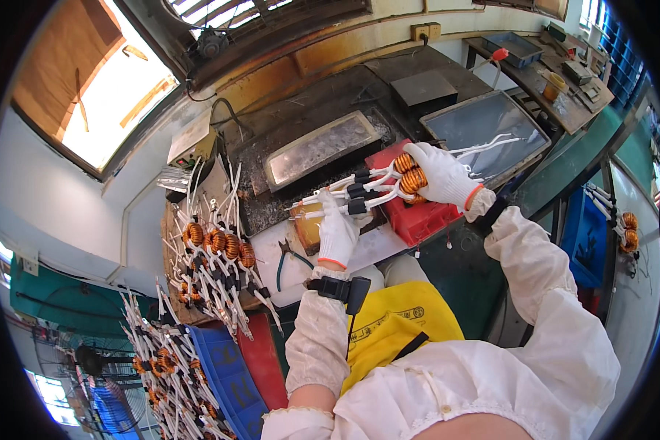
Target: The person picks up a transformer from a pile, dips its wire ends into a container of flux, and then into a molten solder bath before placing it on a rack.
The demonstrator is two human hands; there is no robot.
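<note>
Copper coils [411,176] are gripped by the right hand [441,174] above the red tray [418,216]; their white leads [330,199] are pinched by left hand [337,229] fingers.

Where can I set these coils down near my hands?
Bare white top beside the pliers, under the left hand. The red bin below the right hand also shows room. Crowded: the coil pile at left and the blue crate.
</note>
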